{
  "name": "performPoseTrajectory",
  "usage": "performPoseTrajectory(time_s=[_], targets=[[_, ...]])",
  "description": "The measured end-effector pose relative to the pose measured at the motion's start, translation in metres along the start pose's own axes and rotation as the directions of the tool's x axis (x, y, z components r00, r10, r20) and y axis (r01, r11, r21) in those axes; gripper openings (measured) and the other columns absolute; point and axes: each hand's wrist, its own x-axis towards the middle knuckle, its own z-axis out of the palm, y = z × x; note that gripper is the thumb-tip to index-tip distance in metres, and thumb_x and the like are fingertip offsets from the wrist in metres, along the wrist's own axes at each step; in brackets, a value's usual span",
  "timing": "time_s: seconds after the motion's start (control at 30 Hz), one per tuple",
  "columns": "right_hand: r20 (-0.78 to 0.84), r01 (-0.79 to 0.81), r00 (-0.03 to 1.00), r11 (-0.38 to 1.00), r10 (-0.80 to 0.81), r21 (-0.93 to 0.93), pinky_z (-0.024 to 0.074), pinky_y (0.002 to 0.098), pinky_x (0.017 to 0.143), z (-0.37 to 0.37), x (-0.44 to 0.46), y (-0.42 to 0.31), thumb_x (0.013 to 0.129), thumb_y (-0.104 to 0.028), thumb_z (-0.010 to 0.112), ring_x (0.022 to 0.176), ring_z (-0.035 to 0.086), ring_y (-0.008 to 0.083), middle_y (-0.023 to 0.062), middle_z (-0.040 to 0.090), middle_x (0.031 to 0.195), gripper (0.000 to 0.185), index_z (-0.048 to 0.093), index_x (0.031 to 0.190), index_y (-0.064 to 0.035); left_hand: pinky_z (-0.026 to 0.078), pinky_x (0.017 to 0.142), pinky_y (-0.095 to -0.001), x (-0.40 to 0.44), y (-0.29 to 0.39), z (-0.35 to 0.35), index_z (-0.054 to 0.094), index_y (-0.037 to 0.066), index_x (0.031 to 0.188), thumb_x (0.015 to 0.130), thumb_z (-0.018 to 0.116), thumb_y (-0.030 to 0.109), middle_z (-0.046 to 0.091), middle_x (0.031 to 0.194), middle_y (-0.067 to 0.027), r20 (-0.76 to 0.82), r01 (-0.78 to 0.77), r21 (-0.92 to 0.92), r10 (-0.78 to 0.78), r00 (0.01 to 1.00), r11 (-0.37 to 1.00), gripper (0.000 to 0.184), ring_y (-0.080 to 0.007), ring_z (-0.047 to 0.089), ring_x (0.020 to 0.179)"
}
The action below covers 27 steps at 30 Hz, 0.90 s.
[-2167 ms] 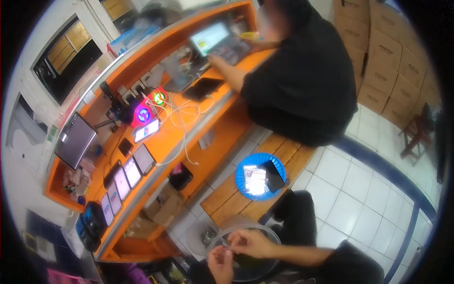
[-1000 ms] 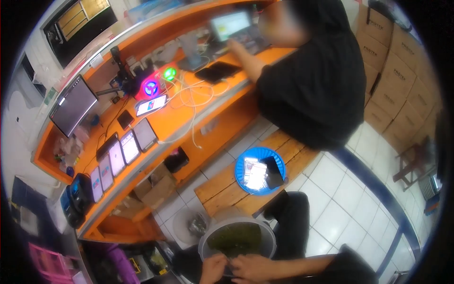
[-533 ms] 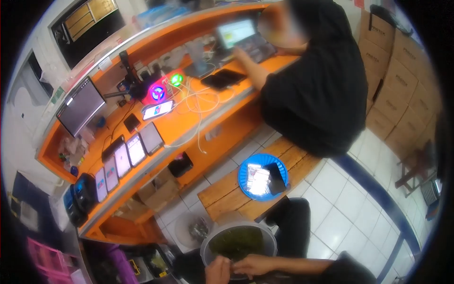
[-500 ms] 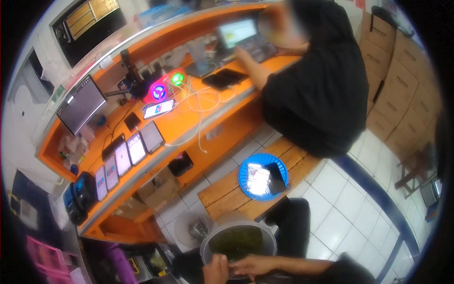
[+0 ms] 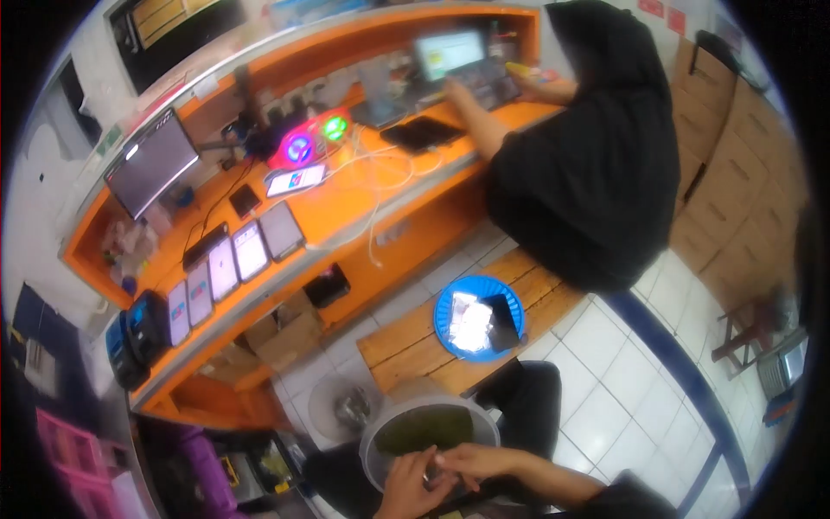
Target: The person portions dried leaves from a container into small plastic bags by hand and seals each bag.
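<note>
My left hand (image 5: 411,484) and my right hand (image 5: 477,462) meet over the near rim of a pale round tub (image 5: 373,447). Dark green matter (image 5: 428,431) lies inside the tub; its kind is not clear. The fingers of both hands are bent and pinched together. A small shiny bit shows between them, too blurred to name. Behind the tub, a blue round basket (image 5: 442,337) on the bench holds shiny clear packets (image 5: 469,324) and a flat black item (image 5: 504,322).
The basket stands on a wooden bench (image 5: 389,355). A pale round container (image 5: 320,402) is left of the tub. The orange counter (image 5: 346,221) bears several phones (image 5: 251,251), cables and a lit speaker (image 5: 303,147). A person in black (image 5: 588,190) sits by a laptop (image 5: 450,56).
My hands have risen a little and moved right, further over the tub's near rim. The camera view has shifted slightly. The seated person's far hand has come into view, holding something yellow.
</note>
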Motion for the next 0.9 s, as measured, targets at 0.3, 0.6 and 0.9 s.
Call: performPoseTrajectory(time_s=[0.3, 0.6, 0.9], targets=[[-0.585, 0.202, 0.781, 0.975, -0.219, -0.094, 0.0476, 0.0226, 0.059, -0.005, 0.013, -0.007, 0.103, -0.026, 0.053, 0.064, 0.061, 0.0083, 0.0064, 0.071, 0.087, 0.029, 0.068, 0.106, -0.0012, 0.045, 0.089, -0.0306, -0.032, -0.076, -0.033, 0.054, 0.003, 0.129, 0.077, 0.081, 0.024, 0.056, 0.107, -0.0045, -0.237, 0.332, -0.588, -0.549, 0.801, 0.738, 0.063, -0.0155, 0.056, 0.101], [-0.337, -0.122, 0.899, 0.58, -0.279, -0.806, 0.055, 0.0376, 0.071, 0.006, 0.091, 0.031, 0.093, -0.016, 0.063, 0.079, 0.072, 0.0297, 0.018, 0.071, 0.084, 0.018, 0.07, 0.101, -0.0023, 0.045, 0.069, -0.0266, -0.091, -0.261, 0.075, 0.059, 0.013, 0.121, 0.092, 0.066, 0.034, 0.064, 0.099, 0.0006, 0.209, 0.01, -0.965, -0.745, 0.634, -0.262, 0.036, -0.0114, 0.057, 0.08], [-0.371, -0.376, 0.926, -0.101, -0.061, -0.921, 0.059, 0.0434, 0.065, 0.007, 0.161, 0.088, 0.089, -0.016, 0.057, 0.076, 0.073, 0.0327, 0.0157, 0.073, 0.083, 0.02, 0.075, 0.082, -0.0094, 0.047, 0.079, -0.036, -0.069, -0.258, 0.095, 0.062, 0.015, 0.117, 0.09, 0.065, 0.036, 0.063, 0.101, 0.0025, 0.169, 0.04, -0.979, -0.681, 0.713, -0.201, 0.034, -0.0136, 0.057, 0.085]])
